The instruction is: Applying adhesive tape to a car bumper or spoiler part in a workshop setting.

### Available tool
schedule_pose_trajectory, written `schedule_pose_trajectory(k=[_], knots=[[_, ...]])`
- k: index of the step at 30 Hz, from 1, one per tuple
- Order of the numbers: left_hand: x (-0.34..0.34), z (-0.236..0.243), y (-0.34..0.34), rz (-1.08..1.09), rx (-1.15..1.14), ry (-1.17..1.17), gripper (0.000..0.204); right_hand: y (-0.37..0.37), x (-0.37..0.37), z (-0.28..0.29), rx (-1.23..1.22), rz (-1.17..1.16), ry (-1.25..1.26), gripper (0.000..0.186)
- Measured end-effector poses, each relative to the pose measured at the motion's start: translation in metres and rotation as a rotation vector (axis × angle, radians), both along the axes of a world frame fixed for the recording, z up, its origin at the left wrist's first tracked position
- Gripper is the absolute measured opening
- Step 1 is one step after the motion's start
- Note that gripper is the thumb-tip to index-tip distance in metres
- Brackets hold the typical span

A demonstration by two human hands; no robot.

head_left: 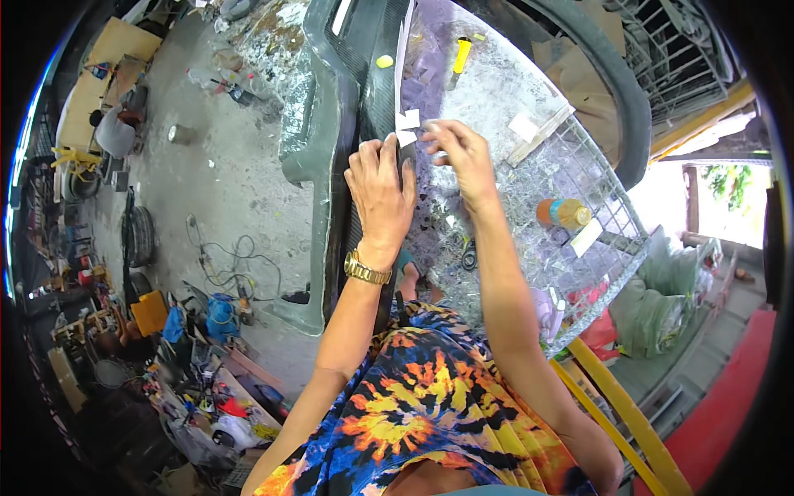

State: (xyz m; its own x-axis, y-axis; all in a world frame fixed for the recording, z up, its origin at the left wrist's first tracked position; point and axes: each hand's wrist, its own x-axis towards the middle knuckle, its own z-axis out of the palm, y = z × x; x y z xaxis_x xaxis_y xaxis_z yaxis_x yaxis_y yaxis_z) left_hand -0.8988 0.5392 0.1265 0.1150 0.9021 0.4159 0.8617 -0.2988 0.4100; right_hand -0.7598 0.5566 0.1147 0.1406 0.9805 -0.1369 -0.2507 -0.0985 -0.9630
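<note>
My left hand, a gold watch on its wrist, lies with fingers stretched over the dark, carbon-patterned edge of a long car body part, which looks like a bumper. Just beyond its fingertips, small white pieces, like paper or tape, stick up along the part's edge. To the right, my right hand is raised with loosely curled fingers beside those pieces. No object shows in its fingers. A yellow-handled tool lies farther off on the stained worktable.
A bottle of amber liquid stands on the table's wire-mesh side at right, near a white slip. A black curved part rises behind. Cables, a tire and clutter lie on the left floor. Yellow bars are near right.
</note>
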Motion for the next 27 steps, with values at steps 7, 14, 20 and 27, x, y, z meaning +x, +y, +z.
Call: schedule_pose_trajectory(k=[7,14,20,27], knots=[[0.004,-0.005,0.010,-0.001,-0.001,-0.053,0.033,0.023,-0.019,-0.011,-0.070,0.035,0.086,0.023],[0.006,-0.013,0.013,0.001,0.063,-0.098,0.032,0.025,-0.015,-0.011,-0.100,0.082,0.094,0.023],[0.007,-0.013,0.012,0.005,0.080,-0.068,0.032,0.031,-0.014,-0.010,-0.113,0.072,0.079,0.024],[0.005,-0.011,0.013,-0.004,0.090,-0.019,0.033,0.032,-0.014,-0.005,-0.128,0.109,0.049,0.020]])
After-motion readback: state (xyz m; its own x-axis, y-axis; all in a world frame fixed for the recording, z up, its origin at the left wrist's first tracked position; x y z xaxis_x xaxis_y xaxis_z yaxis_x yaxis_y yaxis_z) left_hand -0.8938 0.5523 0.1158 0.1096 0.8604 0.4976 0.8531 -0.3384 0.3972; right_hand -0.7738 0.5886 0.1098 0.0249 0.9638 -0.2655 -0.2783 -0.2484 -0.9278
